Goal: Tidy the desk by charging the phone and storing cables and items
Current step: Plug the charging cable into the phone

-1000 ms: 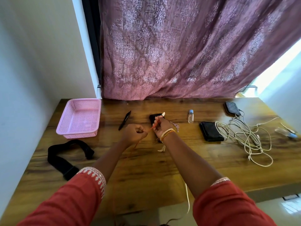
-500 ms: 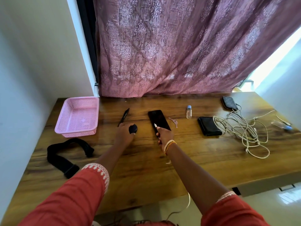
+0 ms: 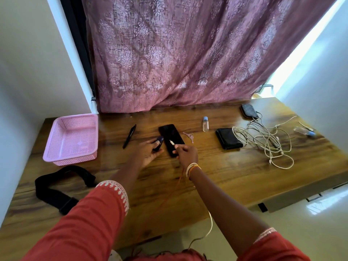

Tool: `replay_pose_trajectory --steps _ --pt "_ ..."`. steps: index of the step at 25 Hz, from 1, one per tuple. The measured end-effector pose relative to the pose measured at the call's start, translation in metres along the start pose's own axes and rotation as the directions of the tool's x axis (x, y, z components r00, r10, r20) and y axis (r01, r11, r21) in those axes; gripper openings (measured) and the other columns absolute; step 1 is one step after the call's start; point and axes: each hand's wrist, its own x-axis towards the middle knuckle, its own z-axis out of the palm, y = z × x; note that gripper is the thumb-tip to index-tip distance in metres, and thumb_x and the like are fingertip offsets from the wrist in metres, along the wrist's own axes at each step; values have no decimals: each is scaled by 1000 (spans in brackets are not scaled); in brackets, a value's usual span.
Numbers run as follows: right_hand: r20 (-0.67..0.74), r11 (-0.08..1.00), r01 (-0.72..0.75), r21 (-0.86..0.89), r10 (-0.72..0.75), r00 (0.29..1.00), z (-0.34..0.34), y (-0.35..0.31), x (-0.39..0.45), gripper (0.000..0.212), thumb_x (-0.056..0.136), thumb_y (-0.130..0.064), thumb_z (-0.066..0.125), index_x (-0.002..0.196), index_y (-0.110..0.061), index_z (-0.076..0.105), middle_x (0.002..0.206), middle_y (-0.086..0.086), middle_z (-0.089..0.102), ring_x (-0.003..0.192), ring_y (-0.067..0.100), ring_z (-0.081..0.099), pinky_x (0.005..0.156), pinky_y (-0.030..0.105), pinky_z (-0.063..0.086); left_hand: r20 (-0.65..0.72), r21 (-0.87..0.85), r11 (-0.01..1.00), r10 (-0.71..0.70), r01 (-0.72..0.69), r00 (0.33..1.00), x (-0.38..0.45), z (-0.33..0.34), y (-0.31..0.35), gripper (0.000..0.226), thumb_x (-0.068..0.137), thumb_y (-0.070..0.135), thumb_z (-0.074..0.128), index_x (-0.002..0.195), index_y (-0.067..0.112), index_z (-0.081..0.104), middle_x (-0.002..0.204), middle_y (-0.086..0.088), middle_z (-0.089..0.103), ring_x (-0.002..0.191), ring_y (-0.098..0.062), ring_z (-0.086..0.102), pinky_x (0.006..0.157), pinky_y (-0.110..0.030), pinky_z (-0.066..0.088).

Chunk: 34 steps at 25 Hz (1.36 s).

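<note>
Phone [image 3: 171, 138] now lies bare on the surface [image 3: 226, 172]. Right hand [image 3: 185, 153] has brought the plug [image 3: 171, 142] over it, pinched. Left hand [image 3: 146, 152] grips a small dark object [image 3: 158, 144]; charging looks next.

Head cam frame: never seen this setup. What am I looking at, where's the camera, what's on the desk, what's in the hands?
There is no robot here. A person wears one wide-angle camera on the head, looking forward and down, so the two arms in red sleeves entering from the bottom are that person's own.

The left hand holds a small dark rounded object; what it is, I cannot tell. The right hand pinches a white plug over the phone, which lies flat on the desk. The plug's cable trails off the near edge.

Also on the desk: a pink basket at far left, a black strap in front of it, a pen, keys, a small bottle, a black wallet, a tangle of white cables, and a dark pouch at the back right. A purple curtain hangs behind.
</note>
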Motion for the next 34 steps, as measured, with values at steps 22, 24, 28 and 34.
replay_pose_trajectory --steps 22,24,28,34 --pt "-8 897 333 -292 -351 936 -3 -9 -12 13 79 -23 73 87 -14 75 78 0 73 73 11 68 74 33 57 138 -134 991 20 -1 990 -5 22 -11 38 92 -4 51 129 2 53 102 -8 60 94 -19 57 78 -33 54" --pt "9 891 336 -306 -350 937 -2 -10 -12 13 79 -23 73 87 -14 75 79 1 73 73 12 67 73 33 57 141 -130 991 21 -2 990 -5 23 -10 37 92 -4 51 128 2 54 99 -7 59 92 -18 56 77 -33 53" --pt "19 884 330 -332 -343 939 1 -11 -11 12 79 -24 71 87 -15 75 78 0 73 73 12 67 73 35 57 145 -118 993 24 -7 989 -3 21 -9 36 92 -5 51 127 2 55 96 -6 58 92 -17 56 83 -34 53" --pt "52 870 338 -360 -343 938 5 -15 -10 9 78 -24 70 83 -17 74 76 -2 72 72 12 66 72 35 57 143 -112 994 17 -1 990 2 15 -9 36 90 -5 53 126 3 56 100 -8 60 92 -18 58 74 -32 59"
